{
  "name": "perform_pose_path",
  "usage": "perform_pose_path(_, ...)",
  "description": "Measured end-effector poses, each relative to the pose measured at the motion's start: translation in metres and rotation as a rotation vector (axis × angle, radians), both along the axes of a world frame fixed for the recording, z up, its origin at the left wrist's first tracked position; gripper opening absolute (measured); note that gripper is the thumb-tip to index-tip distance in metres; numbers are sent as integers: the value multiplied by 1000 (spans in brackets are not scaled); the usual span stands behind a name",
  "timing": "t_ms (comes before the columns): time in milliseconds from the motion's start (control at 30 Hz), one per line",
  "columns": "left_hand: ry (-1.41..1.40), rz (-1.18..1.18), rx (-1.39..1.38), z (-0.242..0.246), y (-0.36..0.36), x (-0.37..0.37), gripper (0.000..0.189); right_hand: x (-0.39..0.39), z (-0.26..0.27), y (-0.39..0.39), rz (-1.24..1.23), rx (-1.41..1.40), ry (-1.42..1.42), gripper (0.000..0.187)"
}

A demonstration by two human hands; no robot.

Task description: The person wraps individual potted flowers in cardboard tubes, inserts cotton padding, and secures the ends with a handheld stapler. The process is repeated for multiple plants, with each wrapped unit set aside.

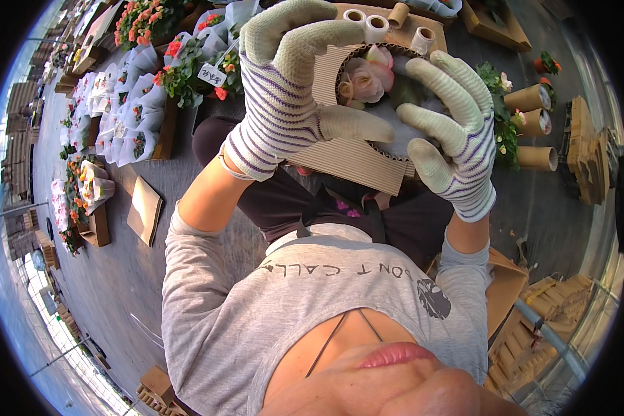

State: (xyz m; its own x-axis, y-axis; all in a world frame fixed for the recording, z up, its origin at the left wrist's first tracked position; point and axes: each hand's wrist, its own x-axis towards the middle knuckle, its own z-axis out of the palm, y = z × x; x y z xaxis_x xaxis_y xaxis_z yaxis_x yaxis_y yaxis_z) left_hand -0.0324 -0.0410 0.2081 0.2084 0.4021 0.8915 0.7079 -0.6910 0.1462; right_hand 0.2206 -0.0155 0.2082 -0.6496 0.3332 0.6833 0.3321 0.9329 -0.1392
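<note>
A corrugated cardboard sleeve (324, 77) stands before me, curled into a ring with a loose end sticking out on the near side. Inside its rim sits a pale pink flower head (366, 78) with translucent wrapping (390, 122) beside it. My left hand (296, 93), in a striped knit glove, arches over the sleeve's left side. Its thumb and fingers are wide apart, with the cardboard visible between them. My right hand (452, 130), gloved alike, curves its spread fingers over the right side of the opening. Whether either hand touches the sleeve cannot be told.
White-sided rolls (377, 27) and a short cardboard tube (398, 15) stand on a cardboard box (437, 32) beyond the sleeve. Wrapped plants (135, 112) crowd the left. Brown tubes (538, 157) lie at right. An open box (507, 283) sits behind my right arm, near a metal pipe (554, 338).
</note>
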Motion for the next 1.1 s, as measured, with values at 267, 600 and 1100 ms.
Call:
perform_pose_path(267,-51,-105,-20,-1,2,8,98,8,-4,5,132,-96,106,40)
perform_pose_path(600,-62,-31,34,-2,-7,-13,71,3,-19,7,-13,5,191,36)
perform_pose_path(1100,395,-1,-44,-1,-21,7,55,6,-22,8,127,-129,299,37)
